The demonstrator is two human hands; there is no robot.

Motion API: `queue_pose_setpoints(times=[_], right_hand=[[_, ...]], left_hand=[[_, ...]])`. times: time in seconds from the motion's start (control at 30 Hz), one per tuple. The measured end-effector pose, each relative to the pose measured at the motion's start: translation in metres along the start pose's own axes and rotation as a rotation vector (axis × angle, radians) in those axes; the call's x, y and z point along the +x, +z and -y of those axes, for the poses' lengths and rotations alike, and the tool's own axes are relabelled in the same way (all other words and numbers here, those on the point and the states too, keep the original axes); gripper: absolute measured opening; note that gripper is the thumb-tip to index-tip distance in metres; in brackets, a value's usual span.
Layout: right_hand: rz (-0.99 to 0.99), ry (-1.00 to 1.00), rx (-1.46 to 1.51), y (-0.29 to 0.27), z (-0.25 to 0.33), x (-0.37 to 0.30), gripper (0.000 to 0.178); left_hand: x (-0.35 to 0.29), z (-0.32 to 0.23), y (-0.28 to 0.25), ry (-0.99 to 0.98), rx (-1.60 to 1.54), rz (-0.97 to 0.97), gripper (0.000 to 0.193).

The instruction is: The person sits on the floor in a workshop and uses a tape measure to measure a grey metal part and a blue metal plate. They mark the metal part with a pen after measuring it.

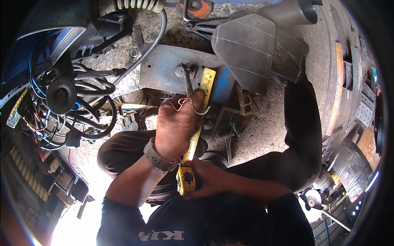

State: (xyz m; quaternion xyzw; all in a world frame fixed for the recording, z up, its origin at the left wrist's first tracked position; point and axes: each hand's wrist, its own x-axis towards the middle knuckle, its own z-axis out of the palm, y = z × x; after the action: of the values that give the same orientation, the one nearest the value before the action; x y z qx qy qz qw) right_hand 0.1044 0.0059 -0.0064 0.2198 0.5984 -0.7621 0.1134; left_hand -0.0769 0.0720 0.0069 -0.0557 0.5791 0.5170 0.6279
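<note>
My right hand (pixel 209 178) is closed round the yellow case of a tape measure (pixel 187 182) close to my body. From the case, the yellow blade (pixel 198 133) runs away from me onto a flat grey metal plate (pixel 158 67) with blue paint patches. My left hand (pixel 176 123), a watch on its wrist, is closed at the blade near the plate's close edge; its fingertips are partly hidden. Beside the blade, a short dark rod (pixel 188 84) with a rounded end reaches from the plate to these fingers. A thin orange-and-white wire (pixel 185 100) loops over the left hand.
Tangled black cables (pixel 96 88) and a dark machine fill the left side. Beyond the plate lies a dark angular metal sheet (pixel 246 51) with pale lines, near a wide pipe (pixel 293 12). A block with round holes (pixel 245 102) stands right of the plate. My knees flank the work.
</note>
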Motion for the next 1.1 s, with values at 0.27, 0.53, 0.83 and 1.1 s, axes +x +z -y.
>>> queue_pose_setpoints(times=[0.27, 0.53, 0.83, 1.1], right_hand=[[-0.013, -0.030, 0.026, 0.0000, 0.0002, 0.0009, 0.096], [0.010, -0.019, 0.032, -0.0005, -0.0002, 0.0011, 0.096], [0.018, 0.015, 0.046, -0.0015, 0.0029, 0.0008, 0.097], [0.001, -0.012, 0.065, 0.0004, 0.0018, 0.0005, 0.098]], left_hand=[[-0.0031, -0.0058, 0.0075, 0.008, -0.013, -0.015, 0.029], [-0.0025, -0.0046, 0.0044, -0.002, 0.012, -0.008, 0.029], [-0.0028, -0.0050, 0.0049, -0.004, 0.008, -0.011, 0.027], [-0.0015, -0.0003, 0.0004, 0.009, 0.001, 0.009, 0.028]])
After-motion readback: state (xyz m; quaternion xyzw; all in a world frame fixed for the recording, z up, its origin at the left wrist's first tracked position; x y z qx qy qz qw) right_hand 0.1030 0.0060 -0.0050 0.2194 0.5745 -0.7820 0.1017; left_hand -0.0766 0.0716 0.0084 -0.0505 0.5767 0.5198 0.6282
